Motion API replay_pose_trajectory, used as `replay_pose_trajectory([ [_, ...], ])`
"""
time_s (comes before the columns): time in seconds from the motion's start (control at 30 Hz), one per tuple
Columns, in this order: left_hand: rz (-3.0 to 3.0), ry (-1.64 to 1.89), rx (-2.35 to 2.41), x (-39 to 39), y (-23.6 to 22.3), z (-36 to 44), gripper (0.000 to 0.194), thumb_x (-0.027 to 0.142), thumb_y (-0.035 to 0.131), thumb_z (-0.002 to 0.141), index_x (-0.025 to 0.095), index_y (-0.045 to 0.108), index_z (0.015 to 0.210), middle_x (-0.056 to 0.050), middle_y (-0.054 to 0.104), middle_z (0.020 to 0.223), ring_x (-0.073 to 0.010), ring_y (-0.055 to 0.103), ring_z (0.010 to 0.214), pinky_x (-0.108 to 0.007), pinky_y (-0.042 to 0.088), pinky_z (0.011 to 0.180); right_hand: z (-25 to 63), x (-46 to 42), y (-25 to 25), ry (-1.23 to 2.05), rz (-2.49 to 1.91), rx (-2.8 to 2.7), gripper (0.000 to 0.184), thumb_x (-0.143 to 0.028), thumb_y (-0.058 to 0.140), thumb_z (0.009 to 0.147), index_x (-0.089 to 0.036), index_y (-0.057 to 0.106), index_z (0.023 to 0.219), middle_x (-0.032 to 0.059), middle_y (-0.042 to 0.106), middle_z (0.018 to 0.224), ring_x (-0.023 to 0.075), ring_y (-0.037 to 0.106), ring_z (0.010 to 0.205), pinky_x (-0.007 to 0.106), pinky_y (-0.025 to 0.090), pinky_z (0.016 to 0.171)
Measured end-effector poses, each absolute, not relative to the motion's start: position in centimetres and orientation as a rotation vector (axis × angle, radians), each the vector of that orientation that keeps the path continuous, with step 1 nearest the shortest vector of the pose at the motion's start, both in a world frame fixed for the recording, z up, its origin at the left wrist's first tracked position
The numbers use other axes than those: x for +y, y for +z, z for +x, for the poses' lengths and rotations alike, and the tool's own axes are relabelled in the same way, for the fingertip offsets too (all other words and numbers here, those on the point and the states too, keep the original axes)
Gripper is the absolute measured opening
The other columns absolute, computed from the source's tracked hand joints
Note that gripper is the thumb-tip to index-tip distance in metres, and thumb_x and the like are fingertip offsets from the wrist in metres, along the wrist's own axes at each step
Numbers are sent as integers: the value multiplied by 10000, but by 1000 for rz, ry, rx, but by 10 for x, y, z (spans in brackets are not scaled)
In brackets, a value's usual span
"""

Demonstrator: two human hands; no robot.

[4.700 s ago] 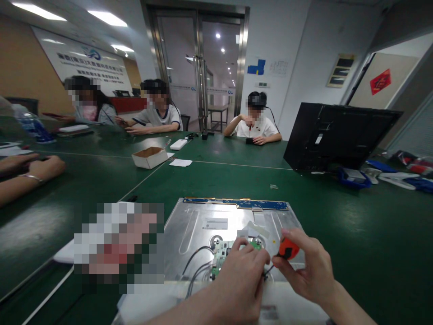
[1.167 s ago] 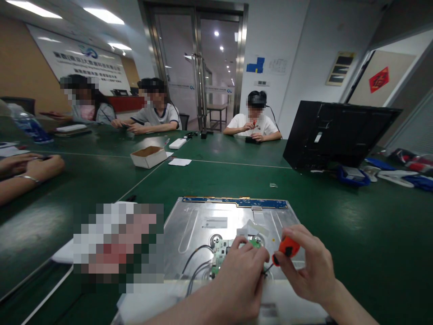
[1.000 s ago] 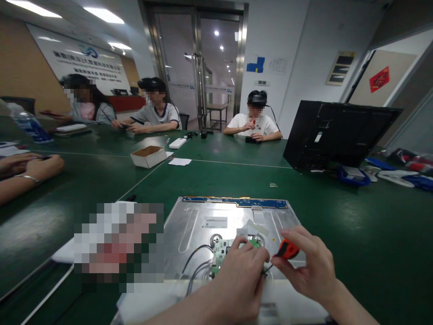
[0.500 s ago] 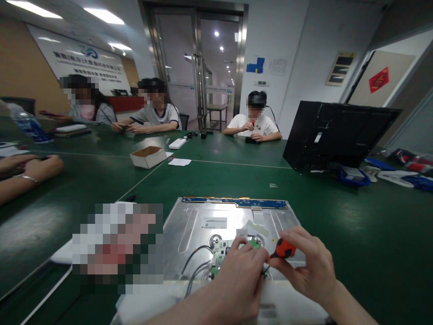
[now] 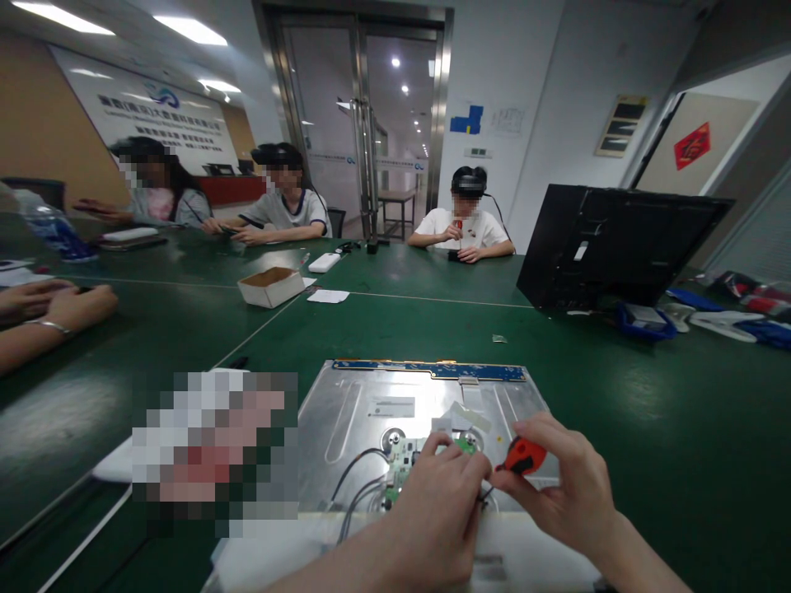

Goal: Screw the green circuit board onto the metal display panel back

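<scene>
My right hand [image 5: 565, 486] grips the red and black handle of a screwdriver [image 5: 526, 455] between thumb and fingers. The tool lies tilted, its shaft end toward my left hand [image 5: 436, 502]. That hand rests over a green circuit board [image 5: 404, 453], its fingers curled and pressed together near the screwdriver's tip; whatever they pinch is hidden. The board sits on the silver metal back of a display panel [image 5: 346, 412]. Dark cables [image 5: 358, 494] run from the board's left side. A blue strip board [image 5: 426, 370] lines the panel's far edge.
A black monitor [image 5: 611, 247] stands at the right beside a blue tray [image 5: 646, 321]. An open cardboard box [image 5: 272, 287] sits mid-table, near a white paper [image 5: 328, 296]. A blurred-out item [image 5: 216, 445] lies left of the panel. Several people sit around the green table [image 5: 432, 329].
The screwdriver handle has turned in my right fingers and shifted slightly to the right. My left hand stays nearly still over the board.
</scene>
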State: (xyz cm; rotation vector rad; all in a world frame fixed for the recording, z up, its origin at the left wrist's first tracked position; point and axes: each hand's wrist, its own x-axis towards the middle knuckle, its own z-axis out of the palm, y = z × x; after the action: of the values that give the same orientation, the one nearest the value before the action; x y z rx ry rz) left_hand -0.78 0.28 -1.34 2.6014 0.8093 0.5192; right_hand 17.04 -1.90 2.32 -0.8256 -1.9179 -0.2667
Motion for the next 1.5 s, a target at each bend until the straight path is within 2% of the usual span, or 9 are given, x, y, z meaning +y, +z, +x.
replay_pose_trajectory([
  [0.17,2592,518,820,3,-12,-7,283,117,565,695,204,471,948,-59,638,906,-251,586,852,-431,323,942,173,-24,21,-227,-864,-1972,345,-195,451,898,-148,465,1240,116,684,1006,201,687,841,290,542,616],
  [0.27,2589,514,820,3,-12,-7,270,107,557,692,202,475,931,-55,639,882,-245,586,831,-434,323,940,172,-22,20,-224,-857,-1924,352,-152,488,876,-188,463,1225,52,682,865,174,676,718,266,518,542],
  [0.43,2588,523,816,3,-14,-8,264,117,555,695,206,475,930,-62,643,912,-252,589,855,-436,325,941,170,-19,23,-294,-853,-1912,297,-251,591,873,-226,488,1151,-20,628,660,168,628,574,255,470,461],
  [0.67,2584,538,805,3,-13,-7,267,122,551,684,200,482,930,-58,637,888,-247,578,835,-429,332,924,172,-27,27,-218,-874,-1997,420,-144,442,864,-147,460,1284,127,683,1052,224,685,903,302,549,622],
  [0.93,2596,530,813,3,-14,-7,262,117,540,696,204,474,934,-69,640,909,-258,592,862,-439,326,941,167,-21,24,-281,-844,-1915,307,-231,596,871,-222,510,1166,6,657,766,144,632,602,238,497,495],
  [1.03,2597,544,802,3,-14,-7,248,132,542,701,205,469,926,-65,637,899,-258,591,854,-441,329,939,169,-22,26,-289,-837,-1963,345,-257,548,892,-191,500,1227,56,690,860,181,680,730,262,527,556],
  [1.17,2599,553,812,3,-15,-7,215,141,541,704,204,467,896,-63,635,893,-253,582,832,-437,337,924,172,-25,28,-220,-864,-2007,461,-131,434,866,-165,448,1325,114,687,1054,227,680,944,299,551,634],
  [1.37,2592,522,823,3,-14,-7,260,110,540,693,204,469,924,-64,644,898,-251,594,844,-432,330,940,170,-21,22,-192,-853,-1917,395,-150,554,849,-219,498,1234,48,657,864,174,655,711,268,529,535],
  [1.5,2597,532,823,2,-13,-8,249,114,536,714,206,475,937,-67,644,908,-255,595,860,-433,325,950,171,-20,22,-221,-835,-1940,379,-165,570,868,-211,492,1236,34,633,834,156,633,687,250,513,518],
])
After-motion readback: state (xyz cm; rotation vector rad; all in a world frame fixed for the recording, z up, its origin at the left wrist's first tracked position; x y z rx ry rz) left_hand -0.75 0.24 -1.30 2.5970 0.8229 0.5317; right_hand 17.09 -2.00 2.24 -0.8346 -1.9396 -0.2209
